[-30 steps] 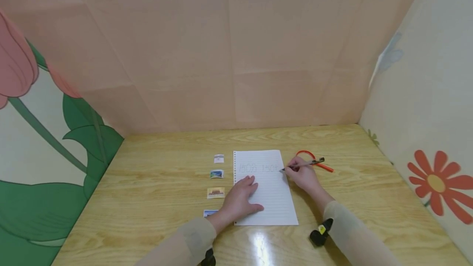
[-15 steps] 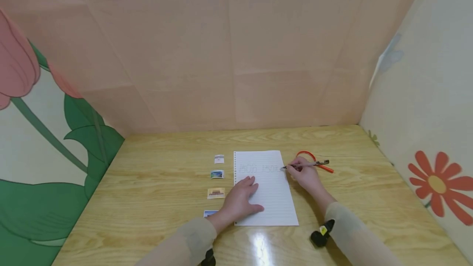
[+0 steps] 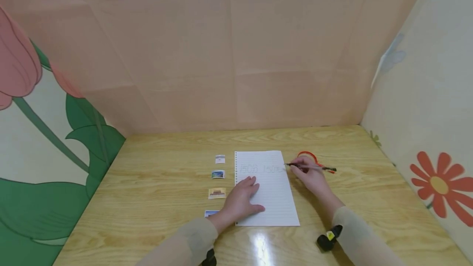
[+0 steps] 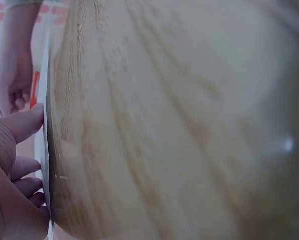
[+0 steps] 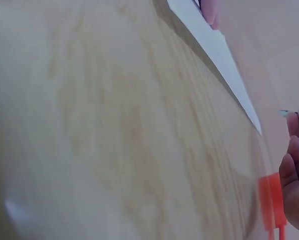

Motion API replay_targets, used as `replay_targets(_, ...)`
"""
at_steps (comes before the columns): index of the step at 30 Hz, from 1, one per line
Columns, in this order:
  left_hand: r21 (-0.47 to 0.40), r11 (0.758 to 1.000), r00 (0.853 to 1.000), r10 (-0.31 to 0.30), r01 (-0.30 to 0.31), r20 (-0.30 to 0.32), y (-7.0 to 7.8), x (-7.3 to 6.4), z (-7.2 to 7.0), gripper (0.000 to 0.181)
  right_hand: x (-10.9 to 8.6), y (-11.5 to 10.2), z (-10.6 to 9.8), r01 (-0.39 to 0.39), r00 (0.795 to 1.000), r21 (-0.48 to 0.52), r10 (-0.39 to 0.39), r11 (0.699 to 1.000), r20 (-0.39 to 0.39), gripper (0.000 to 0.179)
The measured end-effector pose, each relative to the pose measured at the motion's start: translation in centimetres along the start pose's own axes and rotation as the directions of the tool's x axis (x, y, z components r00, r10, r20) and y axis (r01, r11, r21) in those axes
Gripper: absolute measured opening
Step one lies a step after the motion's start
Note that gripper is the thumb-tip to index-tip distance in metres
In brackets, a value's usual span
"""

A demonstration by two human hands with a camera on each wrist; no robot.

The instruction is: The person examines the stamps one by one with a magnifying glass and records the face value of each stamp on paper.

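A lined sheet of paper (image 3: pixel 271 200), punched along its left edge, lies on the wooden table with faint digits written near its top. My left hand (image 3: pixel 242 198) rests on its lower left part, fingers spread. My right hand (image 3: pixel 310 173) pinches a slim pen (image 3: pixel 314 167) with a black end, its tip at the sheet's upper right edge. In the right wrist view the pen tip (image 5: pixel 283 112) pokes out past the fingertips. Behind that hand lies a red loop-shaped thing (image 3: pixel 306 152) with a straight end, partly hidden by the hand.
Left of the sheet, several small picture cards stand in a column: a pale one (image 3: pixel 220 159), a blue-green one (image 3: pixel 218 174), a yellow one (image 3: pixel 216 193) and a blue one (image 3: pixel 211 213) partly behind my left wrist. A pink cloth (image 3: pixel 184 73) hangs behind the table (image 3: pixel 159 184).
My right hand has drawn back a little to the right with the pen, which now lies flatter and farther from the digits. The left hand stays in place on the paper.
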State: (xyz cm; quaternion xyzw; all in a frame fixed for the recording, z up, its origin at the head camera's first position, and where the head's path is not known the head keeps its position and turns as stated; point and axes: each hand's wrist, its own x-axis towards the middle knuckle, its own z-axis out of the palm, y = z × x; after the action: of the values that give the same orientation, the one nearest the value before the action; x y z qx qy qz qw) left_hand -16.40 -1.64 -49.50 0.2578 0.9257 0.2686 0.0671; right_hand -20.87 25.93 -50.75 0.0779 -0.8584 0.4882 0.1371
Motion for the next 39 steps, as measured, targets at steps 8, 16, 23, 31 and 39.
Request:
replay_targets(8,0.005,1.000,1.000,0.000,0.000,0.005,-0.1,0.1,0.1,0.072,-0.4,-0.1,-1.0,-0.016,0.999,-0.031,0.017,0.999,0.037,0.016)
replay_targets(16,0.011,1.000,1.000,0.005,-0.005,0.001,-0.1,0.1,0.3,0.072,-1.2,-0.8,-2.3,0.009,1.000,0.015,-0.010,1.000,0.026,0.022)
replay_targets(23,0.021,1.000,1.000,0.010,-0.010,0.001,-0.2,0.2,0.3,0.072,-1.6,-0.4,-3.5,0.057,0.996,-0.001,-0.056,0.998,0.072,0.033)
replay_targets(31,0.015,1.000,1.000,0.006,-0.006,-0.001,-0.1,0.1,0.2,0.072,-1.6,0.6,-4.5,-0.219,0.966,0.300,0.164,0.928,0.200,0.043)
replay_targets(39,0.012,1.000,1.000,0.000,0.000,0.005,-0.1,0.1,0.0,0.072,-1.8,0.0,-4.9,-0.274,0.950,0.328,0.202,0.904,0.237,0.048)
